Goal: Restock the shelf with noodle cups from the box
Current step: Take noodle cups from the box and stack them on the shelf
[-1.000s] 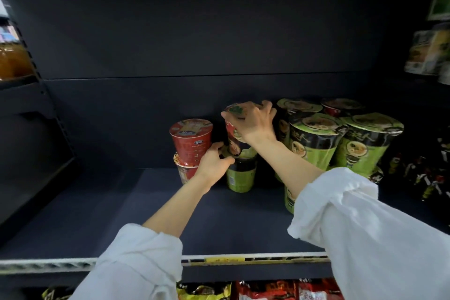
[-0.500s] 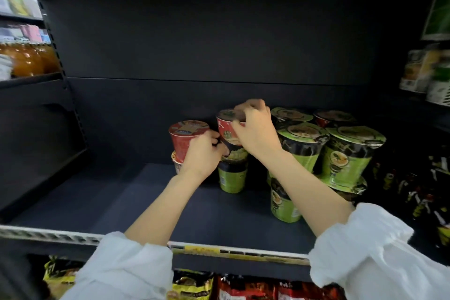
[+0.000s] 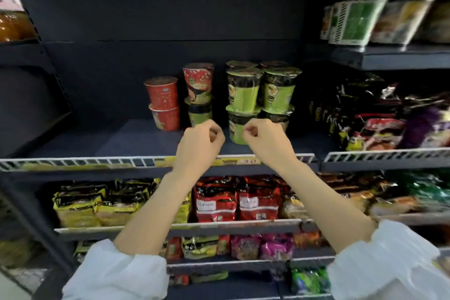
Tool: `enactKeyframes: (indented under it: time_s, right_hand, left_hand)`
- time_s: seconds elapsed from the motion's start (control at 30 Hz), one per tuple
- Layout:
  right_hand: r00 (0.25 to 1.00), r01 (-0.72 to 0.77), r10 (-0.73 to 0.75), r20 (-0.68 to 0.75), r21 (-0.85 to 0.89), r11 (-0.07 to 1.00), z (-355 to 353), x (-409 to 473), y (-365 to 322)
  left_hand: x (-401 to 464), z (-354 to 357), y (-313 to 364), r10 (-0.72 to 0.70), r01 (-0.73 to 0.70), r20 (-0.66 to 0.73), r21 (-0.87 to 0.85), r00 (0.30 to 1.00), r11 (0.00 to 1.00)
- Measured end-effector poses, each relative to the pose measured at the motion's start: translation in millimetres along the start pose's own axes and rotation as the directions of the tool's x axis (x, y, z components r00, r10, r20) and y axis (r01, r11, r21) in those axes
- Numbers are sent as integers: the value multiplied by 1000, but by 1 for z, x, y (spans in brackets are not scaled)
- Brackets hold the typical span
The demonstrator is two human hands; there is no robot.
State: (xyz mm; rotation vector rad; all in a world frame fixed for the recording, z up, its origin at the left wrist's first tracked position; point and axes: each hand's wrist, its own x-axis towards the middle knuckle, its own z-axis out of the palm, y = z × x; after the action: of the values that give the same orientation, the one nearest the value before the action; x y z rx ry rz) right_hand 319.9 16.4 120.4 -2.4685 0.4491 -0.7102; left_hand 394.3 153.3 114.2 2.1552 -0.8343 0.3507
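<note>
On the dark shelf (image 3: 97, 139) noodle cups stand in stacks of two. At the left a red cup (image 3: 162, 91) sits on another red cup (image 3: 165, 117). Beside it a red cup (image 3: 198, 80) rests on a green cup (image 3: 200, 111). Further right are several green cups (image 3: 243, 87) stacked in pairs. My left hand (image 3: 201, 140) and my right hand (image 3: 264, 140) hover in front of the stacks, apart from them, fingers curled loosely, holding nothing. The box is not in view.
A white wire rail (image 3: 85, 161) edges the shelf front. Snack bags (image 3: 379, 119) fill the right section, and yellow packs (image 3: 82, 202) and red packs (image 3: 238, 200) sit on the shelf below. The shelf's left half is bare. Boxes (image 3: 360, 14) stand upper right.
Both hands let go of the red cups and pulled back from the stacks toward me. The view drew back and tilted down, showing lower shelves.
</note>
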Motion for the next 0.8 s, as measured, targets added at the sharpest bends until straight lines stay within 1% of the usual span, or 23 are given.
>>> enactKeyframes:
  time_s: [0.17, 0.27, 0.37, 0.57, 0.73, 0.8]
  right_hand:
    - [992, -124, 126, 16, -71, 990, -41, -111, 28]
    - [969, -239, 243, 36, -87, 967, -73, -169, 47]
    - [952, -299, 304, 21, -128, 946, -105, -217, 73]
    - [925, -370, 379, 27, -161, 915, -170, -289, 139]
    - [895, -399, 430, 121, -219, 891, -229, -339, 210]
    - [891, -377, 424, 160, -260, 889, -249, -353, 242]
  left_hand:
    - [-91, 30, 53, -26, 36, 106, -95, 994, 995]
    - [-137, 50, 90, -58, 84, 194, -127, 979, 988]
    - [-174, 67, 133, -31, 74, 254, -161, 967, 984]
    - [-234, 106, 226, 29, 10, 373, -103, 927, 995]
    - [-281, 160, 293, 16, 29, 462, -92, 887, 995]
    - [-297, 186, 320, -13, 49, 480, -63, 877, 997]
